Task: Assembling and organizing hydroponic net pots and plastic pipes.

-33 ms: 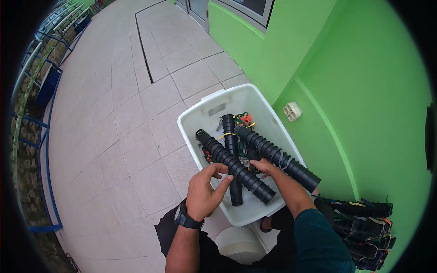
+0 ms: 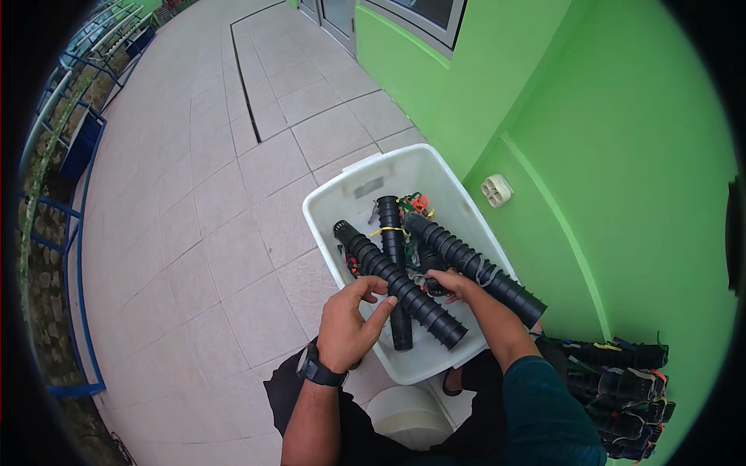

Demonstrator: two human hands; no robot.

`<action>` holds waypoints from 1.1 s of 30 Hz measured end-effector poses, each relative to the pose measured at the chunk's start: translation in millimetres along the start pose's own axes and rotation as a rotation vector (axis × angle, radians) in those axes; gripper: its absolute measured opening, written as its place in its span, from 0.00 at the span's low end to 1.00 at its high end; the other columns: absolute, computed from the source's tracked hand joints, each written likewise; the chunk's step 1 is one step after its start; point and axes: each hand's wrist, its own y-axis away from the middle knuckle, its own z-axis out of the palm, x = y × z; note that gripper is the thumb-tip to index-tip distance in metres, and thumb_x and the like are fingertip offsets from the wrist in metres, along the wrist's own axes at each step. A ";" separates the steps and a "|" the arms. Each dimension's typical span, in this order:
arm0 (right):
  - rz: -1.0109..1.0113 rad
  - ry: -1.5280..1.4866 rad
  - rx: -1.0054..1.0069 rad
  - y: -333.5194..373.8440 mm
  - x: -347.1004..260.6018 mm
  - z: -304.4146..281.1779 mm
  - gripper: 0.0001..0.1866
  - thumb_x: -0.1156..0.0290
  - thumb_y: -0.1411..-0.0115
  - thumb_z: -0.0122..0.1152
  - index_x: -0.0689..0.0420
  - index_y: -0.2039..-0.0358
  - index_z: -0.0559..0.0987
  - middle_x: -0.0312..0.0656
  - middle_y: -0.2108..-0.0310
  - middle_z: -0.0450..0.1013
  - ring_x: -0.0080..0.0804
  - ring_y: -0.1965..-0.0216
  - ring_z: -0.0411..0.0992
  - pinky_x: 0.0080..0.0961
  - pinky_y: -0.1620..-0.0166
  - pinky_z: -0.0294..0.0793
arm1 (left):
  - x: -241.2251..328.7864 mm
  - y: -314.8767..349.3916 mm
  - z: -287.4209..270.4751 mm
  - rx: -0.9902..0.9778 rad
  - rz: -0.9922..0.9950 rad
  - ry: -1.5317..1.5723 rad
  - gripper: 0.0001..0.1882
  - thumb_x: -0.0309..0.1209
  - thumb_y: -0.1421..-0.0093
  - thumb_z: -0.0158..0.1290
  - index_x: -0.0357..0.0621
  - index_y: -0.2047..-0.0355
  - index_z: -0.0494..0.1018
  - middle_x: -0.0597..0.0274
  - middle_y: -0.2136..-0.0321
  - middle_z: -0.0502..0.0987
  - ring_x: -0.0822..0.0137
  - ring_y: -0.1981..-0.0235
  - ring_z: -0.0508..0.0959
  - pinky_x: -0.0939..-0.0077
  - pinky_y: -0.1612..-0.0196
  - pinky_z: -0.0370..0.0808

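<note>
As left hand (image 2: 351, 325) stays, more tube (image 2: 437, 288) shows in right hand (image 2: 456, 285)

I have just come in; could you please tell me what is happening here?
A person is handling black ribbed tubes in a white bin. The right hand is down inside it, at the end of a partly hidden tube; how firmly it grips is unclear. The left hand is open beside the long diagonal tube. More black tubes are piled by the green wall.

lettering: none readable | white tub (image 2: 423, 175) — grey patch (image 2: 369, 186), illegible | wristwatch (image 2: 315, 370) — too small to read
</note>
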 end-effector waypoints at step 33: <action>-0.855 -0.122 0.102 304.1 25.7 -18.6 0.42 0.61 0.54 0.73 0.64 0.44 0.60 0.48 0.69 0.74 0.37 0.70 0.74 0.28 0.62 0.73 | 15.5 -9.3 -1.6 0.080 -0.073 1.103 0.27 0.35 0.42 0.62 0.38 0.47 0.65 0.51 0.55 0.76 0.60 0.55 0.78 0.63 0.49 0.76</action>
